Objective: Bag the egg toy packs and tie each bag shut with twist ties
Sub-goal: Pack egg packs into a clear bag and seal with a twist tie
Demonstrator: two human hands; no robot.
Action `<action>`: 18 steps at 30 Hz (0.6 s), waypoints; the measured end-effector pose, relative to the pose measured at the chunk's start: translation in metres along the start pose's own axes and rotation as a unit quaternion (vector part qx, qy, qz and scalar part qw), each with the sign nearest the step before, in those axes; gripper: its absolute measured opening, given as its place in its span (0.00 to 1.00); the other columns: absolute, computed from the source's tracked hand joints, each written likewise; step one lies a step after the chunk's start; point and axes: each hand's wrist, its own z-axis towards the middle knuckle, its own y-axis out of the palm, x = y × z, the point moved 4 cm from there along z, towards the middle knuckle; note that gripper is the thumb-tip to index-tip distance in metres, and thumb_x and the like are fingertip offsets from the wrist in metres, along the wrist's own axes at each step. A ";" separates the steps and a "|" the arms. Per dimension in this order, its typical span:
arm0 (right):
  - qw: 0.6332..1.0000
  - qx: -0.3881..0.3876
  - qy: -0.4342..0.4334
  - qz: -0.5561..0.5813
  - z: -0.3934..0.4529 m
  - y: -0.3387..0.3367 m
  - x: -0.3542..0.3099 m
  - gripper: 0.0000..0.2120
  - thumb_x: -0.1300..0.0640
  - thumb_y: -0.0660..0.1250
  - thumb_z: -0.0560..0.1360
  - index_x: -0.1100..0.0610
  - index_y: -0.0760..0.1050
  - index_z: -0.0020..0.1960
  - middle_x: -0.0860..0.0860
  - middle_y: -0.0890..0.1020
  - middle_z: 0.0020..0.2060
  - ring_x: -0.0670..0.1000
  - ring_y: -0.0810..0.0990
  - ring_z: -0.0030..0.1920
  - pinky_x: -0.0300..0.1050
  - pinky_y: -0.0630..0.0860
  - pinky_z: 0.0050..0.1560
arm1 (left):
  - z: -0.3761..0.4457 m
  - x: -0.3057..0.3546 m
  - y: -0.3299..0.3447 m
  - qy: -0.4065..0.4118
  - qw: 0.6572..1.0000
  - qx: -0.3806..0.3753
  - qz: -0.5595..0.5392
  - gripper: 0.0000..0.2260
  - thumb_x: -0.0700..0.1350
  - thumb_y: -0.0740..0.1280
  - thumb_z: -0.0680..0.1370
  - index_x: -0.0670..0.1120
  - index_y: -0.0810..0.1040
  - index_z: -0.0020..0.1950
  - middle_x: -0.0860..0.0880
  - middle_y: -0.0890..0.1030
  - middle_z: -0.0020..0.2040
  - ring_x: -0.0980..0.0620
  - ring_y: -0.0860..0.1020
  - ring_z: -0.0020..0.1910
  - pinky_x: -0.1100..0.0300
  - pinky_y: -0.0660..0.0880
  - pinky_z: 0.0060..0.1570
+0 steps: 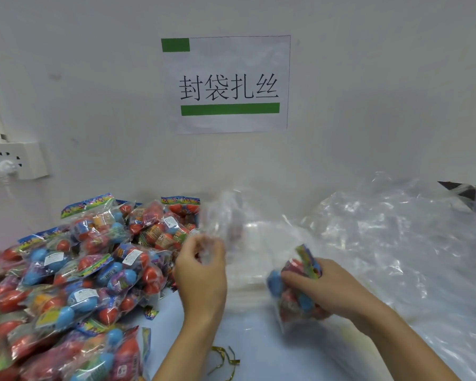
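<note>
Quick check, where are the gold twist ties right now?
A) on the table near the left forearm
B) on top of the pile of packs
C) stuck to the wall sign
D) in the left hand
A: the gold twist ties lie loose on the table beside the left forearm; the left hand holds only clear plastic.

Left hand [201, 273] pinching a clear bag [220, 224], right hand [318, 287] gripping an egg toy pack [294, 292]

I see paper sign [227, 83] with green bars on wall [368, 78]; white socket [14, 160] with plug at wall's left edge.
</note>
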 end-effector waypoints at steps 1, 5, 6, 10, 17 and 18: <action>0.998 0.063 0.010 0.017 0.002 -0.006 0.002 0.12 0.45 0.73 0.72 0.54 0.83 0.39 0.51 0.85 0.33 0.51 0.84 0.35 0.47 0.82 0.37 | 0.001 0.000 -0.005 -0.003 0.999 0.040 -0.010 0.08 0.41 0.69 0.78 0.48 0.75 0.39 0.52 0.77 0.35 0.60 0.74 0.34 0.69 0.72 0.35; 0.958 0.228 -0.002 0.173 0.003 -0.023 0.000 0.13 0.45 0.73 0.73 0.56 0.83 0.42 0.54 0.86 0.37 0.55 0.86 0.35 0.48 0.82 0.29 | 0.001 0.002 -0.011 -0.011 0.995 0.095 -0.019 0.08 0.43 0.68 0.79 0.51 0.72 0.43 0.51 0.79 0.39 0.61 0.75 0.34 0.72 0.71 0.31; 0.948 0.231 -0.018 0.217 0.002 -0.024 -0.003 0.13 0.46 0.73 0.74 0.56 0.83 0.43 0.54 0.86 0.36 0.54 0.86 0.33 0.45 0.80 0.27 | 0.000 0.003 -0.011 -0.009 0.996 0.092 -0.018 0.07 0.43 0.68 0.79 0.52 0.73 0.45 0.53 0.80 0.41 0.63 0.77 0.36 0.73 0.72 0.33; 0.929 0.184 -0.050 0.316 -0.003 -0.019 -0.016 0.10 0.47 0.71 0.76 0.53 0.84 0.43 0.54 0.87 0.36 0.56 0.86 0.32 0.42 0.77 0.26 | -0.004 0.007 -0.004 0.008 0.998 0.053 0.011 0.11 0.46 0.68 0.79 0.54 0.74 0.60 0.52 0.81 0.49 0.56 0.80 0.50 0.69 0.75 0.40; 0.869 0.086 -0.032 0.487 -0.004 -0.011 -0.021 0.08 0.49 0.68 0.78 0.52 0.82 0.50 0.55 0.87 0.46 0.54 0.85 0.40 0.47 0.79 0.41 | -0.011 0.009 0.011 0.045 0.993 -0.043 0.096 0.19 0.45 0.67 0.80 0.54 0.70 0.70 0.54 0.80 0.41 0.46 0.78 0.52 0.45 0.74 0.59; 0.853 0.079 -0.031 0.515 -0.003 -0.012 -0.021 0.09 0.50 0.68 0.78 0.52 0.83 0.52 0.55 0.87 0.49 0.53 0.85 0.42 0.48 0.79 0.44 | -0.011 0.008 0.011 0.053 0.992 -0.046 0.105 0.20 0.45 0.67 0.80 0.53 0.70 0.71 0.54 0.80 0.41 0.48 0.78 0.52 0.47 0.74 0.58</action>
